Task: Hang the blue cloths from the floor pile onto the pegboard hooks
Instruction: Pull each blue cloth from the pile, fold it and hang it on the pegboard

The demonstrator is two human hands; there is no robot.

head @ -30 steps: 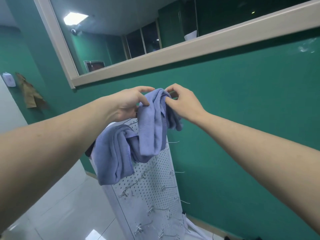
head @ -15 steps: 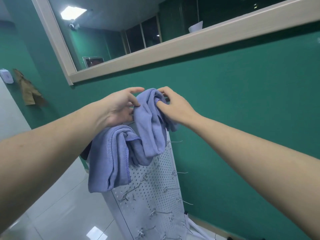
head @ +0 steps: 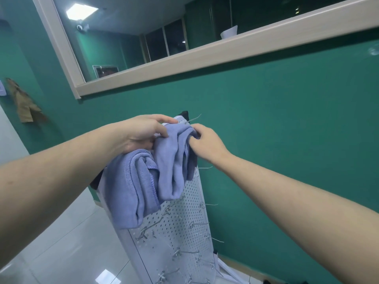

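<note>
Two blue cloths at the top of one white pegboard [head: 180,222]: hung cloth [head: 127,191] draped left, upper cloth [head: 174,160] pinched by left hand [head: 141,134] and right hand [head: 205,142], fingers curled. Many wire hooks [head: 193,119]. No readable writing.

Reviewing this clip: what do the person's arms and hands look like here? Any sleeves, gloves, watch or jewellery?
Both forearms come in bare from the lower corners of the head view; no sleeve shows anywhere in frame. The left hand and right hand wear no gloves. No watch, bracelet or ring is visible on the wrists or fingers that show, and there are no markings or bandages.
</note>
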